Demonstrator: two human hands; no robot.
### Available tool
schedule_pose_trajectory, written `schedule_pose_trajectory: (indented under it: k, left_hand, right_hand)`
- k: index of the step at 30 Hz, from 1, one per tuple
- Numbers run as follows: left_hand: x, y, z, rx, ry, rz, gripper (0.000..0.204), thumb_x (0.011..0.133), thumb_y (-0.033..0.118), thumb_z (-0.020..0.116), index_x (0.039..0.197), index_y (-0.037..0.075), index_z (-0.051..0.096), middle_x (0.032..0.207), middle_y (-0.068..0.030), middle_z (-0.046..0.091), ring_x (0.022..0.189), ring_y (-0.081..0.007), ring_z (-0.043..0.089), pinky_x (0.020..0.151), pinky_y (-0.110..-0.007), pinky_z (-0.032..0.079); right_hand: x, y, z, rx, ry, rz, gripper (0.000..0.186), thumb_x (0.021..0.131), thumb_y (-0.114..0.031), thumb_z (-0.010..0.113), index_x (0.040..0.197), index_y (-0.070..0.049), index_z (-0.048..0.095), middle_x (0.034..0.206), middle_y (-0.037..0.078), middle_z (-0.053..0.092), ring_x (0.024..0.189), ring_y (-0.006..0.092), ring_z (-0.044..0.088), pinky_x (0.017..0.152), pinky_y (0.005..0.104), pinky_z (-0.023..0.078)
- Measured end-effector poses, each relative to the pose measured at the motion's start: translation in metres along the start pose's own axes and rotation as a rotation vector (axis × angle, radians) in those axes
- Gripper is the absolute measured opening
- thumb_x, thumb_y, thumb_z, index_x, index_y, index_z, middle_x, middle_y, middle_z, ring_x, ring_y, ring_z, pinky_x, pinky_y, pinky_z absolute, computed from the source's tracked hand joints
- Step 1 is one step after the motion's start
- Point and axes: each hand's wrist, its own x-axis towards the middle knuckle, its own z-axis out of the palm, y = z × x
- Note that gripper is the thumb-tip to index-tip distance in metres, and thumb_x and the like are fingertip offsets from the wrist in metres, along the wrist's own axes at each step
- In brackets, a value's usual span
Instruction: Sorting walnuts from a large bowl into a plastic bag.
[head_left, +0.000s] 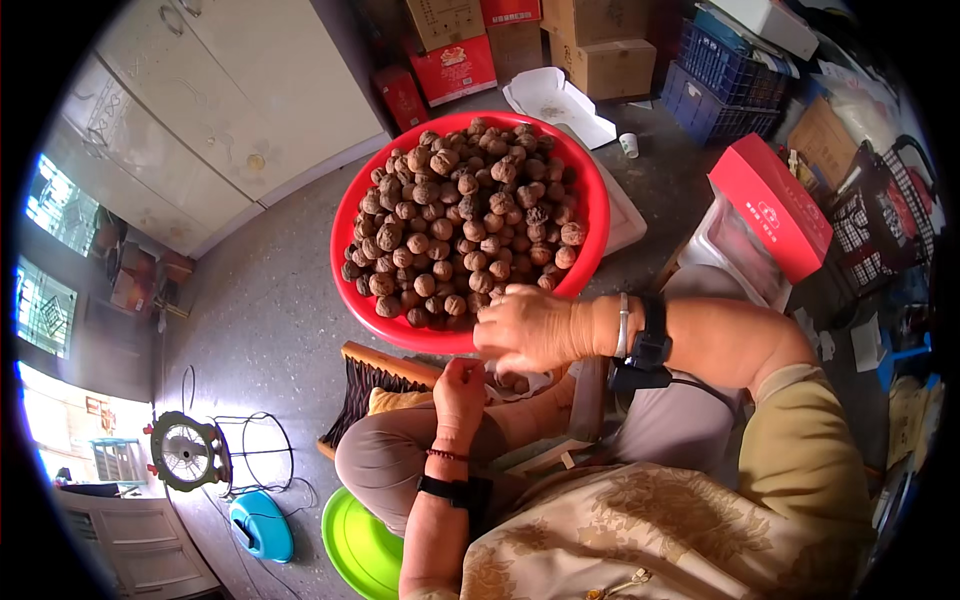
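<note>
A wide red basin [348, 290] heaped with brown walnuts [450, 215] stands in front of me. My right hand [528, 328] is over the basin's near rim, back upward, its fingers loosely apart; its palm is hidden. Just below it, a clear plastic bag [536, 380] with a few walnuts inside rests by my lap. My left hand [460, 392] is closed in a pinch at the bag's left edge, though the fingertips are partly hidden.
A light-coloured box lies under the basin's right side. Right of it is an open red carton [770, 205]. Boxes [610, 65] and blue crates [715, 100] stack behind. A bright green lid-like disc [360, 545], a fan [186, 450] and white cabinets [190, 100] are at left.
</note>
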Motion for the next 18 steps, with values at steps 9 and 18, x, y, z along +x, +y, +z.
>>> schedule_pose_trajectory:
  k: [9, 18]
  left_hand:
    - [-0.002, 0.002, 0.004, 0.046, 0.02, 0.023, 0.013, 0.091, 0.015, 0.066, 0.093, 0.002, 0.067, 0.068, -0.0091, 0.066, 0.058, -0.0176, 0.063, 0.056, -0.032, 0.05]
    - [-0.005, 0.012, -0.001, 0.123, 0.012, 0.027, 0.014, 0.091, 0.016, 0.066, 0.094, 0.003, 0.068, 0.069, -0.01, 0.066, 0.06, -0.0189, 0.063, 0.058, -0.033, 0.05]
  right_hand:
    - [0.0, 0.042, -0.009, -0.001, 0.162, 0.42, 0.012, 0.081, -0.01, 0.066, 0.092, -0.008, 0.066, 0.094, 0.015, 0.066, 0.091, 0.036, 0.067, 0.079, 0.0467, 0.053]
    - [0.015, 0.038, 0.008, 0.038, -0.028, 0.62, 0.041, 0.077, -0.032, 0.076, 0.098, 0.001, 0.064, 0.087, 0.019, 0.07, 0.089, 0.0368, 0.069, 0.081, 0.0473, 0.053]
